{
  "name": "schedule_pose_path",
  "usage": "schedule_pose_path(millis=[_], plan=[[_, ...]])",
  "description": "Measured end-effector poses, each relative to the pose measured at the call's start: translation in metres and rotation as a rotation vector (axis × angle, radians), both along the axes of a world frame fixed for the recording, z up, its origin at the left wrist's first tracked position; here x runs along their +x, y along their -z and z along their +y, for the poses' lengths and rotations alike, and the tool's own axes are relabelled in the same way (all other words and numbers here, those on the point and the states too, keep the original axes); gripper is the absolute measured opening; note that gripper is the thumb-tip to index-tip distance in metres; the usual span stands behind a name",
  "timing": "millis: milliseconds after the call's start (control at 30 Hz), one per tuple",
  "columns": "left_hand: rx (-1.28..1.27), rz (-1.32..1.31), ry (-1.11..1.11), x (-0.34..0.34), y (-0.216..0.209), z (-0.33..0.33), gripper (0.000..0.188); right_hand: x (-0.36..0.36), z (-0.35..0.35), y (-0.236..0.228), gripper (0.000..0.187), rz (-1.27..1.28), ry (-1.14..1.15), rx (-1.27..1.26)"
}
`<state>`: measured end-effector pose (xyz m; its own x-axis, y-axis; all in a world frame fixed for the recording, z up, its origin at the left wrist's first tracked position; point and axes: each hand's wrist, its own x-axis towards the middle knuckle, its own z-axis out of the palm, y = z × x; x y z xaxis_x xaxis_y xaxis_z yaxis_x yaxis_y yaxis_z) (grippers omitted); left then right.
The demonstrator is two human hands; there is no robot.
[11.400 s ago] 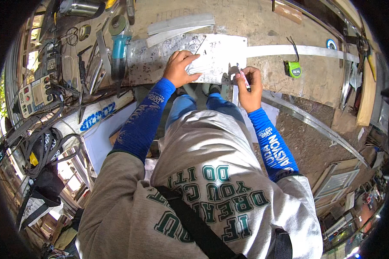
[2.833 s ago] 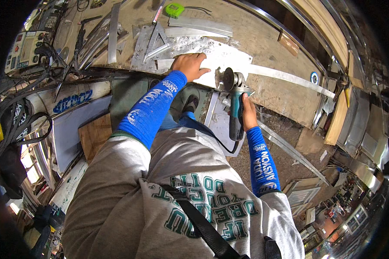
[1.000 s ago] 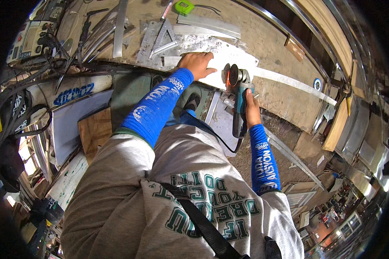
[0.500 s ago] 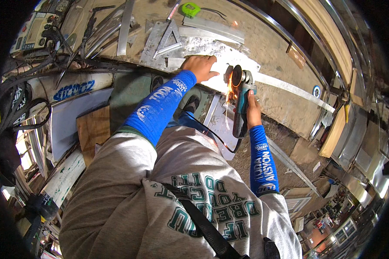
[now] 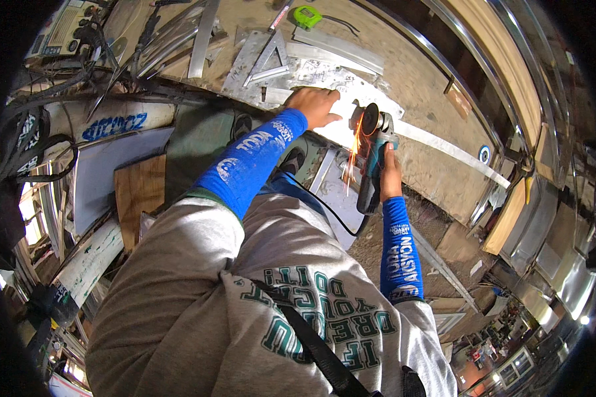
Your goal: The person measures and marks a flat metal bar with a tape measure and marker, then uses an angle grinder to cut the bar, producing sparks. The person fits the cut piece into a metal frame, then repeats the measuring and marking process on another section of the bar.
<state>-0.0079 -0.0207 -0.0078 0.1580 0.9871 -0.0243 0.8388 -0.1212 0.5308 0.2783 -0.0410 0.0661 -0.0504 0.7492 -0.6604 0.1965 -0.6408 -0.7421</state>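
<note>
My right hand (image 5: 391, 173) is wrapped around the body of a teal and black angle grinder (image 5: 375, 159). The grinder's disc (image 5: 369, 119) stands on edge against bright metal, throwing orange sparks (image 5: 353, 153) toward me. A long flat metal strip (image 5: 453, 151) runs out to the right from beside the disc. Just left of the disc, my left hand (image 5: 313, 106) holds the strip down at the bench edge, thumb apart from the fingers. Glare hides the exact contact between disc and metal. A metal plate (image 5: 242, 71) with a triangular metal square (image 5: 269, 61) lies beyond that hand.
A green tape measure (image 5: 306, 16) and metal offcuts (image 5: 334, 54) lie on the wooden bench (image 5: 437, 96). The grinder's black cord (image 5: 329, 210) loops below it near my legs. Tangled cables (image 5: 53, 106) and a pale pipe (image 5: 112, 122) crowd the left.
The view has shifted slightly. Both hands keep their places on the grinder and the strip, and sparks still fly from the disc.
</note>
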Motion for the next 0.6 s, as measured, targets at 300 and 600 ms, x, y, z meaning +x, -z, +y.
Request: schedule_pose_path(millis=[300, 600], plan=[[0.017, -0.005, 0.013, 0.0, -0.002, 0.0, 0.051, -0.005, 0.005, -0.004, 0.064, 0.025, 0.008, 0.025], [0.01, -0.019, 0.005, 0.0, -0.008, -0.001, 0.049, -0.007, 0.007, -0.008, 0.065, 0.021, -0.003, 0.011]])
